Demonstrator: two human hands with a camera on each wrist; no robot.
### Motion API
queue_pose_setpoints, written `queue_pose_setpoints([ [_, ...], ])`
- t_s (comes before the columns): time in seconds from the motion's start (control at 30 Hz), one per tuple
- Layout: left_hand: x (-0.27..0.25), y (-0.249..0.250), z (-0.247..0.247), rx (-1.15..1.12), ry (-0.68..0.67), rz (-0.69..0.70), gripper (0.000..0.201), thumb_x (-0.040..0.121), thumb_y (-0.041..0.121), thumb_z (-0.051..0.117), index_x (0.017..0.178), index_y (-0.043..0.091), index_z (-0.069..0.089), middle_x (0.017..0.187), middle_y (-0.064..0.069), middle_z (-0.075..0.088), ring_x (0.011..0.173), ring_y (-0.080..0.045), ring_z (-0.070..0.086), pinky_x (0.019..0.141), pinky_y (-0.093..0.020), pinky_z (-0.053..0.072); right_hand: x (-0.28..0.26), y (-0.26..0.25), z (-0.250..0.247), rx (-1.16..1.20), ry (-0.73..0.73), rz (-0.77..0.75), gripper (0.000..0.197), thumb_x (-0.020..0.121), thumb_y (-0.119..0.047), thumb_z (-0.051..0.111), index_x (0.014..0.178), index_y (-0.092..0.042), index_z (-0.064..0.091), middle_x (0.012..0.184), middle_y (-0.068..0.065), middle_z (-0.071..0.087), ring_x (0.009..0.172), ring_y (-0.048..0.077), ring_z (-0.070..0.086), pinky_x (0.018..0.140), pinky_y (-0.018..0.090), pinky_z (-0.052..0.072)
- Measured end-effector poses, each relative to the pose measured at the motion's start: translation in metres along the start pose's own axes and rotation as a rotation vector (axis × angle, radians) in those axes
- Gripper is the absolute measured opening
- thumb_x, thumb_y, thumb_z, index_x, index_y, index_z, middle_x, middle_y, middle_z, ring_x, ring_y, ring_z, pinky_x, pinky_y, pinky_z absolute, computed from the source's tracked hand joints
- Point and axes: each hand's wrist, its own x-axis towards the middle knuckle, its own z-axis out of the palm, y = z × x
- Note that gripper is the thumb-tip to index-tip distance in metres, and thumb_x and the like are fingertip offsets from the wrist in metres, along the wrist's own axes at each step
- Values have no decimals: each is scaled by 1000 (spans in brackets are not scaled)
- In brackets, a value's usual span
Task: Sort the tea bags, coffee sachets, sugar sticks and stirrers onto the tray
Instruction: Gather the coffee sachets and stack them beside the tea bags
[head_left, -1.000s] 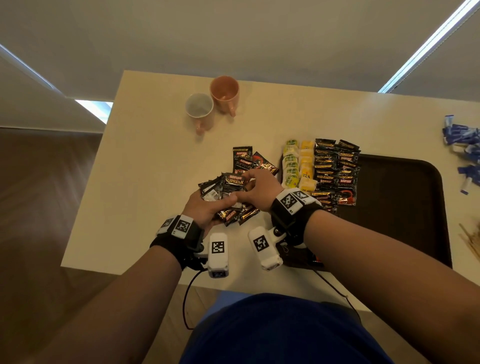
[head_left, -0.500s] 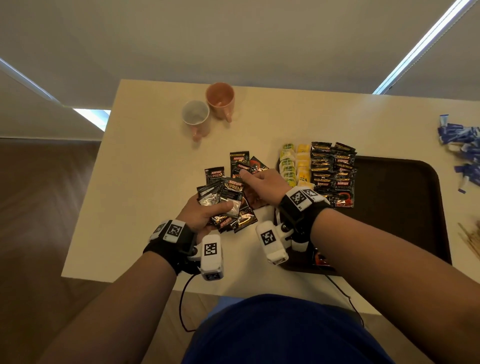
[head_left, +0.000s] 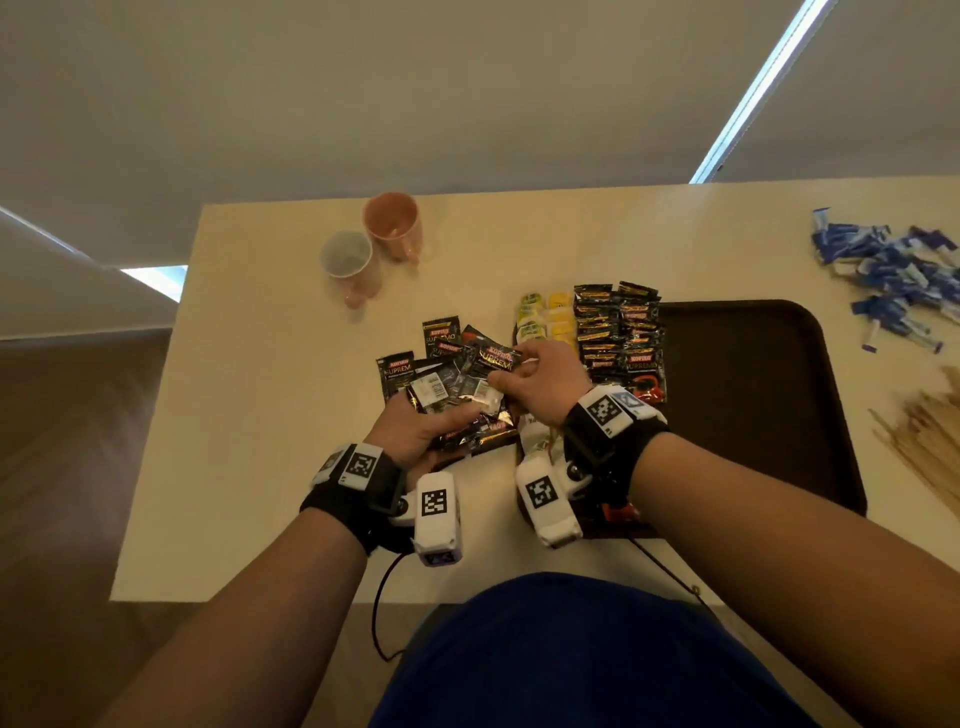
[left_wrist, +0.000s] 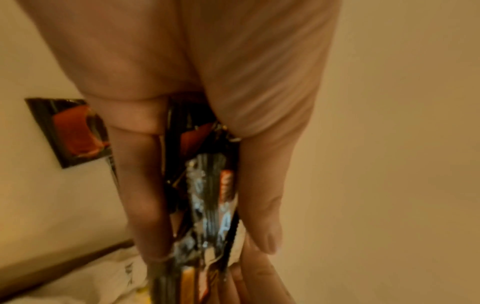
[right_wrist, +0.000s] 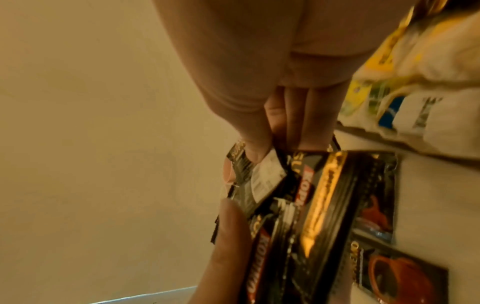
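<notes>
Sachets (head_left: 452, 400) sit fanned between my left hand's (head_left: 415, 436) thumb and fingers, clamped so none slip; my right hand (head_left: 540, 384) pinches one sachet (head_left: 496, 358) above them, ready for the tray (head_left: 753, 395) beside it.

coffee sachets (head_left: 399, 370) | "SUPREMO" | red band "KOPIKO"

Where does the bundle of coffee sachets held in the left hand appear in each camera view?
Head: bundle of coffee sachets left of centre, above the left hand.
Left wrist: centre, edge-on between thumb and fingers.
Right wrist: lower centre.
Shared landmark: the cream table.
</notes>
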Motion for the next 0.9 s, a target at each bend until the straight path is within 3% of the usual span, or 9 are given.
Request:
queue_pose_setpoints([
  [0.07,4,-2,13,39,-16,2,64,68,9,80,128,5,58,113,-15,72,104,-32,70,71,-38,59,-5,5,-16,19,24,16,36,89,-15,70,120,-2,58,83,14,73,73,28,72,70,45,61],
  [0.17,8,-1,37,115,-57,12,62,71,7,81,128,5,59,114,-14,73,108,-31,69,83,-42,58,-13,14,-44,154,16,74,46,92,-9,65,134,0,49,81,9,71,61,14,70,53,27,58],
  [0.2,9,-1,45,148,-66,15,58,74,5,80,128,6,59,114,-12,73,106,-27,70,86,-42,58,-17,17,-54,174,27,85,46,92,-8,64,135,-1,48,85,11,71,62,14,70,54,26,57],
  [0.33,13,0,79,200,-58,14,42,81,-4,73,120,9,62,105,-10,74,87,-16,74,64,-27,60,-27,32,-96,272,70,143,30,94,-3,60,123,-7,54,103,21,69,88,31,70,74,48,61],
  [0.43,19,-3,97,214,-39,8,45,81,-4,73,123,9,63,107,-10,74,97,-24,73,72,-35,61,-27,47,-132,389,96,185,31,94,5,54,120,-12,53,107,11,67,93,26,68,71,47,61],
  [0.53,25,-5,108,180,3,2,48,80,-5,74,124,9,61,110,-13,73,99,-29,71,67,-36,60,-16,76,-166,131,217,184,39,92,0,60,127,-12,51,116,9,66,104,27,66,82,50,59],
  [0.67,28,-8,117,157,51,-4,53,78,-4,75,127,8,59,113,-15,72,104,-33,70,79,-46,60,-1,108,-185,-173,233,242,33,85,-15,74,115,-13,61,105,4,69,96,21,67,90,43,56],
  [0.8,30,-7,120,196,56,5,49,78,-1,77,124,10,62,110,-12,74,100,-27,72,74,-38,59,10,122,-176,-220,160,249,16,80,-21,80,84,-26,65,89,-2,69,87,17,67,88,39,57],
  [0.9,31,-7,122,210,58,-1,45,79,2,77,120,12,64,105,-9,75,97,-25,72,69,-33,58,16,128,-165,-189,159,257,15,82,-22,78,93,-22,69,90,-4,68,87,16,67,87,36,57],
])
